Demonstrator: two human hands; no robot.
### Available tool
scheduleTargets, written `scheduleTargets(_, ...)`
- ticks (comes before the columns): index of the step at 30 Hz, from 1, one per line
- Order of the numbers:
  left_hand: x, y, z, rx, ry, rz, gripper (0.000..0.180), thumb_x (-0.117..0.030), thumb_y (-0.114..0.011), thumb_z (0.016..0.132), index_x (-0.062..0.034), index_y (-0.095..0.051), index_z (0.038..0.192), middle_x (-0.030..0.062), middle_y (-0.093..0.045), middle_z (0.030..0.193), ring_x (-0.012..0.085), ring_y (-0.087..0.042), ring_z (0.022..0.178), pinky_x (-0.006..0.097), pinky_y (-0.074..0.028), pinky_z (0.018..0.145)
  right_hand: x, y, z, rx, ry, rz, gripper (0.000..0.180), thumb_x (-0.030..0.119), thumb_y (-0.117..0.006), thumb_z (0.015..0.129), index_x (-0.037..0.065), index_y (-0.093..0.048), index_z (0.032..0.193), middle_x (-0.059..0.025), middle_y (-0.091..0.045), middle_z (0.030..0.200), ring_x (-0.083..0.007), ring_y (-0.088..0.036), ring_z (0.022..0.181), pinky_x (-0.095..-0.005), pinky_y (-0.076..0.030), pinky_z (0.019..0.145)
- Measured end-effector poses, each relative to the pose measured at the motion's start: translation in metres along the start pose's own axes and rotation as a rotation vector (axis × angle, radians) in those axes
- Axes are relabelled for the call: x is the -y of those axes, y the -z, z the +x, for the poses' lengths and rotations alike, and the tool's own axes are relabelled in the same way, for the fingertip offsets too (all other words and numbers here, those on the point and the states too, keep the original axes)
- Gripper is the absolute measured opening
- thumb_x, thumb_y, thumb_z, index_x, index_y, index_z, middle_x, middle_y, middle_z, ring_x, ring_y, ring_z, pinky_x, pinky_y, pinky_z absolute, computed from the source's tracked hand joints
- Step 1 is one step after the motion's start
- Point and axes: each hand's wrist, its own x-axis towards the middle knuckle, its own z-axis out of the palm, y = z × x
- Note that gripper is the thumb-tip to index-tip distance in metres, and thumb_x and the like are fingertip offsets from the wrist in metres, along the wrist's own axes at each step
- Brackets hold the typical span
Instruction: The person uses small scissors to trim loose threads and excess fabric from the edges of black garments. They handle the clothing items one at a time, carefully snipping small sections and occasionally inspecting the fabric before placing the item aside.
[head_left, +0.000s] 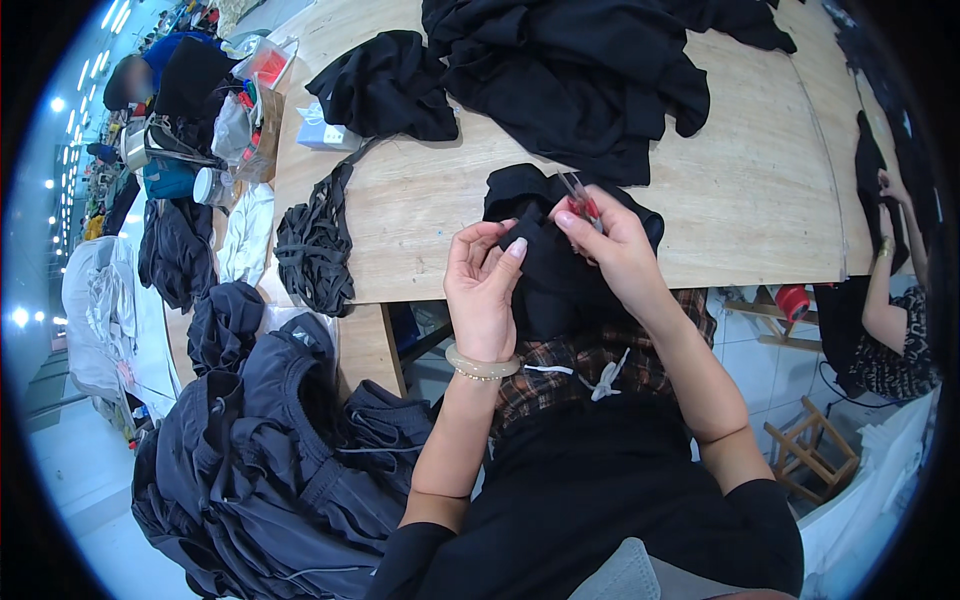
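Observation:
A black cloth garment [560, 290] hangs over the table's near edge, its upper part bunched on the wood in front of me. My left hand [482, 280] pinches a fold of it between thumb and fingers. In my right hand [622, 240] is a small pair of thread snips [577, 190] with red on the handle, the metal blades pointing up and away from me. The blades are just above the black fabric. Fingers cover most of the handle, and I cannot tell whether the right fingers also grip the cloth.
More black garments [570, 80] lie across the far side of the wooden table [750, 190]. Dark strips [318, 245] and a tissue box [325, 130] are at left. Dark garments [270, 450] pile up at lower left. A co-worker's hands [888, 215] and a wooden stool [810, 450] are at right.

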Motion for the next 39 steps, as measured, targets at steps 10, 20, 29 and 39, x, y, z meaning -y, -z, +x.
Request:
scheduleTargets(10, 0.001, -0.006, -0.006, 0.015, -0.092, 0.005, 0.033, 0.008, -0.066, 0.088, -0.0058, -0.054, 0.116, 0.0071, -0.055, 0.121, 0.0128, -0.061, 0.103, 0.024, -0.053, 0.088, 0.017, 0.007, -0.038, -0.021, -0.049, -0.288, 0.025, 0.021, -0.069, 0.093, -0.003, -0.064, 0.091, -0.0066, -0.058, 0.070, -0.0084, -0.048, 0.069, -0.0261, -0.042, 0.064)
scheduleTargets(20, 0.000, -0.010, -0.008, 0.020, -0.115, 0.011, 0.032, 0.007, -0.066, 0.089, -0.0057, -0.055, 0.116, 0.0071, -0.055, 0.121, 0.0123, -0.061, 0.103, 0.023, -0.053, 0.087, 0.008, 0.005, -0.036, -0.042, 0.028, -0.318, 0.025, 0.021, -0.069, 0.093, -0.004, -0.065, 0.091, -0.0086, -0.060, 0.071, -0.0090, -0.049, 0.068, -0.0268, -0.043, 0.064)
scheduleTargets(29, 0.000, -0.009, -0.008, 0.014, -0.101, -0.011, 0.032, 0.007, -0.066, 0.089, -0.0054, -0.054, 0.117, 0.0073, -0.055, 0.121, 0.0122, -0.060, 0.104, 0.023, -0.052, 0.089, 0.017, 0.003, -0.035, -0.021, -0.047, -0.306, 0.025, 0.021, -0.068, 0.093, -0.004, -0.065, 0.091, -0.0087, -0.061, 0.072, -0.0094, -0.050, 0.069, -0.0271, -0.043, 0.065)
scheduleTargets(39, -0.001, -0.011, -0.009, 0.007, -0.083, -0.047, 0.032, 0.007, -0.065, 0.090, -0.0047, -0.053, 0.117, 0.0077, -0.054, 0.121, 0.0129, -0.061, 0.104, 0.024, -0.053, 0.088, 0.011, -0.001, -0.031, -0.027, 0.029, -0.289, 0.025, 0.021, -0.068, 0.094, -0.003, -0.065, 0.091, -0.0071, -0.060, 0.071, -0.0083, -0.049, 0.067, -0.0259, -0.041, 0.062)
